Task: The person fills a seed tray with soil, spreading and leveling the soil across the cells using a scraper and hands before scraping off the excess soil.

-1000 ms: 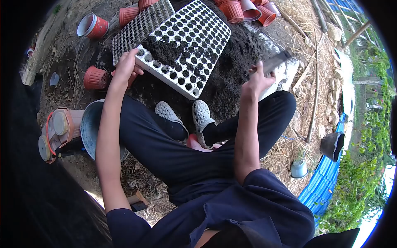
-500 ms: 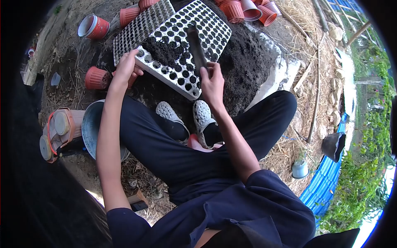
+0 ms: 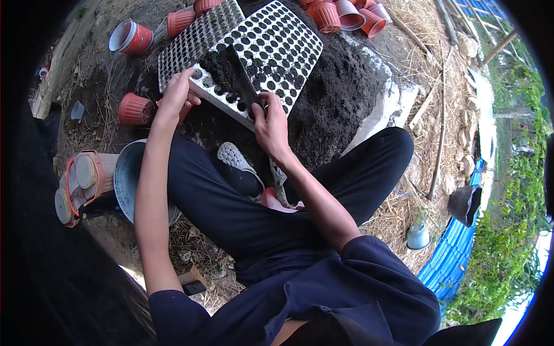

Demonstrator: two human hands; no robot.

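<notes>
A white seedling tray with rows of round cells lies tilted in front of me, most cells filled with dark soil. My left hand is closed on its near left corner. My right hand grips a dark, flat, narrow strip, whose material I cannot make out. The strip lies across the tray's surface, beside a loose heap of soil at the left end. Under the far left side sits a second tray with smaller cells.
A mound of dark soil lies right of the tray on a white sheet. Red plant pots cluster behind; others lie at left. A bucket stands by my left leg. Straw and sticks cover the right side.
My right hand has swept the strip leftward across the tray, pushing soil toward the left end. Cells at the near right show more clearly. My left hand stays on the corner.
</notes>
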